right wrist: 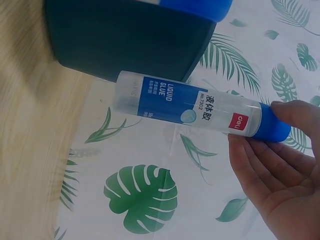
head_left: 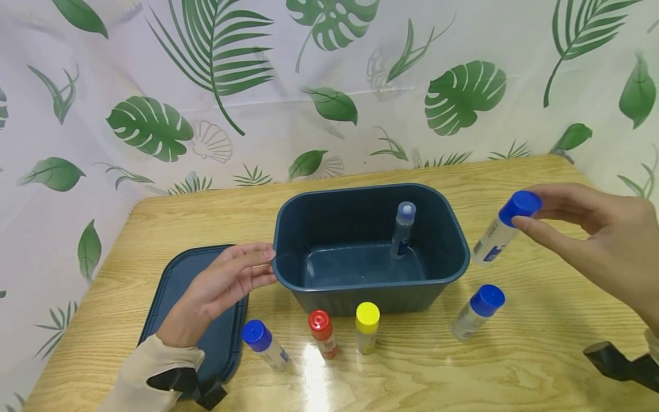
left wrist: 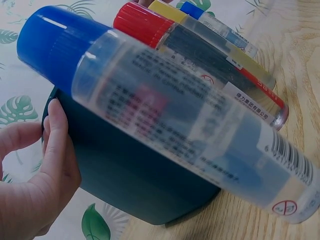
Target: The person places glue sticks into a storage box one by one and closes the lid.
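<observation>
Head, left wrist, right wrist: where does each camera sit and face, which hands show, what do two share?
Head: worn there, facing forward and down at the bin; left hand, right hand show.
Left wrist: worn there, facing bottles; left hand shows.
Right wrist: worn there, facing held bottle; right hand shows.
Wrist views share the bin.

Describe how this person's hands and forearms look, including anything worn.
The left hand is ungloved; a beige fabric sleeve ends at its wrist, with a black angular device on it. The right hand is ungloved too; a second black angular device and a sliver of beige sleeve show near its wrist.
</observation>
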{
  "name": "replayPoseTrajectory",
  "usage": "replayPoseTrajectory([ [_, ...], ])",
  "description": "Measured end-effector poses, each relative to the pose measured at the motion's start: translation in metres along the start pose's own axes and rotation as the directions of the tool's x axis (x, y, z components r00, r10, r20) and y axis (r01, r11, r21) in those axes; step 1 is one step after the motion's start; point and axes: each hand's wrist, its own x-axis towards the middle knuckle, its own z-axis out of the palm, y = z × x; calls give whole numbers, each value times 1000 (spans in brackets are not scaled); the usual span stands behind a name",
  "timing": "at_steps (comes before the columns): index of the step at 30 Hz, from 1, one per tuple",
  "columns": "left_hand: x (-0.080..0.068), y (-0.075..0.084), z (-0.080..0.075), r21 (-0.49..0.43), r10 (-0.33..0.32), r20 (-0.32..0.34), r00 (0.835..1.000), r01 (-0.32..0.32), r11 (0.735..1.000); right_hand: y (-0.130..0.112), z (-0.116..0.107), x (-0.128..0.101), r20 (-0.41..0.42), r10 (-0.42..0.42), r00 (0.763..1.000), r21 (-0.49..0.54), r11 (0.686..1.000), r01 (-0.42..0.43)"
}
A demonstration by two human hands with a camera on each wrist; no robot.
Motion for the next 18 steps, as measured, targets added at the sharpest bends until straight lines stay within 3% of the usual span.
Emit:
replayPoseTrajectory([
  [18,1,-1,-1,-7,-17,-29,999,17,1000,-4,-2,7,1,-30,1000,15,999,30],
])
